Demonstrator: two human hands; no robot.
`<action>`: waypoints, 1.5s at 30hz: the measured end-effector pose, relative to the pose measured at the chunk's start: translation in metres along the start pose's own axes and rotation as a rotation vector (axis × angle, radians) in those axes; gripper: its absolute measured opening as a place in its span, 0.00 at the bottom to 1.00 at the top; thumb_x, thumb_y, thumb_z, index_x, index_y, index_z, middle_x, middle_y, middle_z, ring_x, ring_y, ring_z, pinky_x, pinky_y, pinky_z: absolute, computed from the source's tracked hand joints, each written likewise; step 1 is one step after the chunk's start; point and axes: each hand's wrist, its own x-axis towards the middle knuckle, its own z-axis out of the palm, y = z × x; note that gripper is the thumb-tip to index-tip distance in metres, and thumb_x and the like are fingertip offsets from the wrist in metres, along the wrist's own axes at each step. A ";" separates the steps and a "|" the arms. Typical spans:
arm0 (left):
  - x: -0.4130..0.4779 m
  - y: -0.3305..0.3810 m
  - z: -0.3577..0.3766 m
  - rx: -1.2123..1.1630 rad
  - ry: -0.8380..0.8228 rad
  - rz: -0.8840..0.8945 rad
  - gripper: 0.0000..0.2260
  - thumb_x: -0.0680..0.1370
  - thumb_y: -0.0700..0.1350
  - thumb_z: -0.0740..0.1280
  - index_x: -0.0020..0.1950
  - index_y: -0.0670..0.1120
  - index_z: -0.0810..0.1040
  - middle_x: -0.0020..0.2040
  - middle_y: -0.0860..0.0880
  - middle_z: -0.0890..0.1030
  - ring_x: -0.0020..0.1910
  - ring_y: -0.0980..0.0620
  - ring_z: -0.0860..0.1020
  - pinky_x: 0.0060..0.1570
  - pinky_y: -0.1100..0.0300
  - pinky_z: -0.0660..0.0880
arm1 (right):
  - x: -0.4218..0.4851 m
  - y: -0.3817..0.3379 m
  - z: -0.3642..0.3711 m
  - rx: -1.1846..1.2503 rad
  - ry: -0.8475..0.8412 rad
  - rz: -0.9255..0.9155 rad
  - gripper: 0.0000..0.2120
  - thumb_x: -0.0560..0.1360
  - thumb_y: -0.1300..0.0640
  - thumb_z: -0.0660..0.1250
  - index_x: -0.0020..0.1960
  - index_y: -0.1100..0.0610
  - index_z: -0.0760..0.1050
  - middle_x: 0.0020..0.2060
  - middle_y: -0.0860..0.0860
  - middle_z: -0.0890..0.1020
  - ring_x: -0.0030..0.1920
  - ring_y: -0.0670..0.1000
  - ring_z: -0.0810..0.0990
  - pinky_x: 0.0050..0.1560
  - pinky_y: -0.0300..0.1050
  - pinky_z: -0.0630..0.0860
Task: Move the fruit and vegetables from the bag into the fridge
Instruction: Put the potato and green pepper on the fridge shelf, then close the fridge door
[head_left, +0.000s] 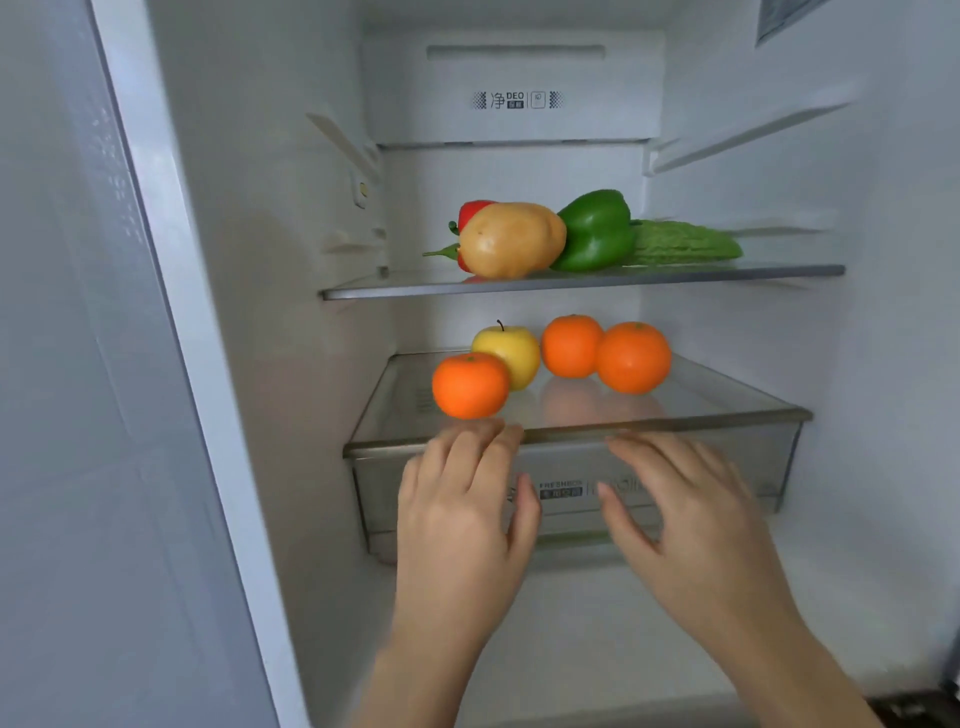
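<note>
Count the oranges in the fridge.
3, all on the lower shelf: front-left orange before the yellow apple; middle orange and right orange touching. None apparently hidden.

red pepper (474, 210) behind potato (511, 240), drawer label (561, 489) blurred
</note>
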 end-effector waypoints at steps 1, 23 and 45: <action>-0.007 0.002 0.001 -0.015 -0.015 -0.008 0.14 0.73 0.45 0.61 0.56 0.43 0.78 0.53 0.47 0.80 0.53 0.48 0.74 0.48 0.56 0.68 | -0.008 -0.001 -0.003 -0.016 -0.021 0.009 0.16 0.71 0.51 0.60 0.51 0.59 0.78 0.46 0.54 0.81 0.47 0.56 0.77 0.47 0.53 0.73; -0.145 0.139 -0.080 -0.028 -0.141 -0.148 0.14 0.73 0.46 0.59 0.54 0.44 0.79 0.51 0.48 0.81 0.53 0.49 0.74 0.52 0.57 0.68 | -0.146 -0.021 -0.146 0.007 -0.193 0.084 0.19 0.71 0.49 0.58 0.52 0.59 0.79 0.47 0.53 0.83 0.48 0.55 0.80 0.51 0.57 0.76; -0.245 0.278 -0.199 -0.052 -0.312 -0.132 0.15 0.74 0.47 0.59 0.55 0.45 0.79 0.50 0.49 0.81 0.52 0.51 0.75 0.51 0.59 0.70 | -0.274 -0.060 -0.315 0.002 -0.258 0.201 0.21 0.72 0.48 0.57 0.55 0.61 0.78 0.48 0.55 0.82 0.49 0.57 0.80 0.53 0.59 0.76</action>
